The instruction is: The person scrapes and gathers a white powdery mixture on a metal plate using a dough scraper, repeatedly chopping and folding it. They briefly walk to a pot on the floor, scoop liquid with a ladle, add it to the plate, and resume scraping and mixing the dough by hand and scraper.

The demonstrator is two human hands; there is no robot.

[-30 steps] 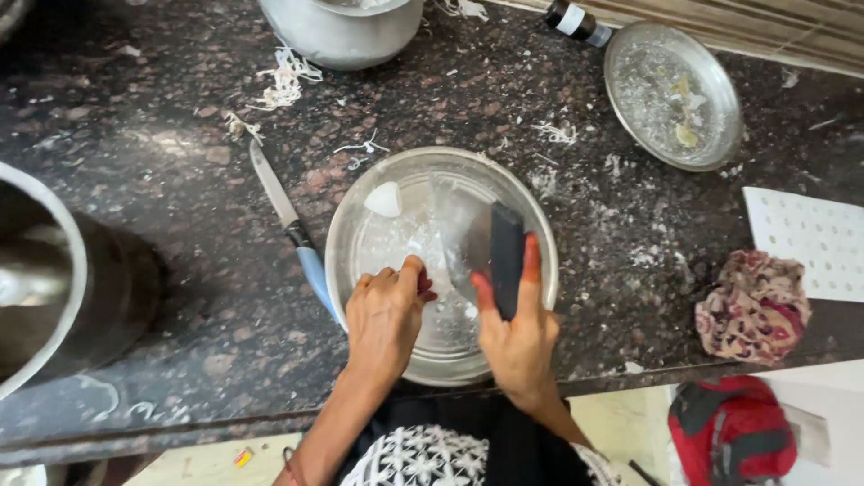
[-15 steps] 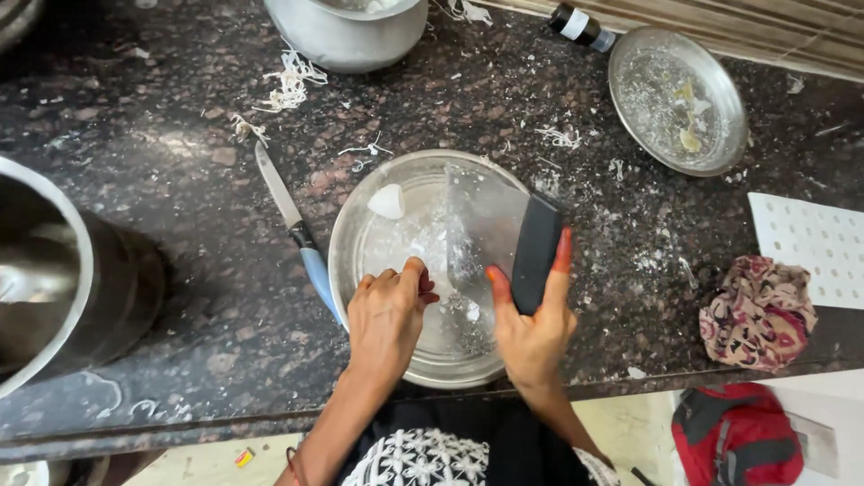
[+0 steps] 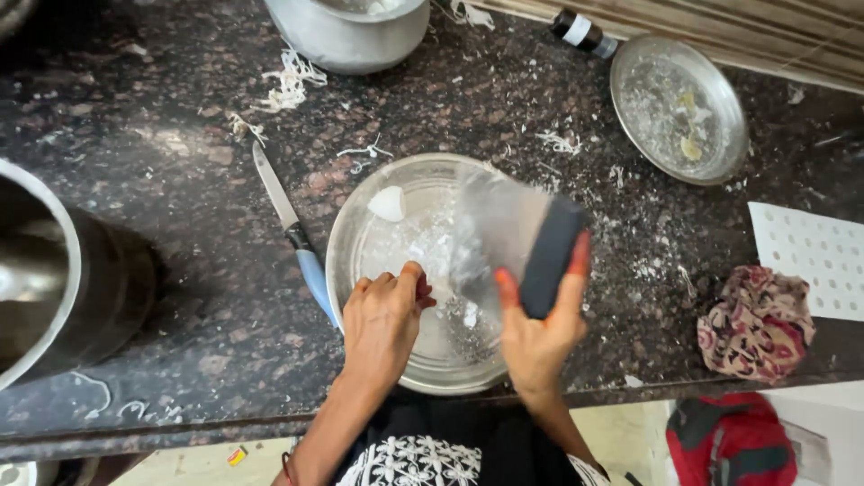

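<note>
A round steel plate (image 3: 360,243) sits at the front edge of a dark granite counter (image 3: 162,162), holding white shreds and one white chunk (image 3: 388,203). My left hand (image 3: 385,317) rests on the plate's near part, fingers curled down into the shreds. My right hand (image 3: 538,331) grips the black handle of a flat metal grater (image 3: 504,236), which is tilted over the plate's right side, its blade blurred.
A blue-handled knife (image 3: 292,232) lies left of the plate. A large steel pot (image 3: 40,270) stands at far left, another vessel (image 3: 346,31) at the back. A second steel plate (image 3: 677,108), a small bottle (image 3: 583,32), a crumpled cloth (image 3: 756,320) and a white perforated sheet (image 3: 810,261) are on the right.
My right hand has swung the grater from upright over the plate's middle out to the right and tilted it flat. My left hand has stayed on the plate.
</note>
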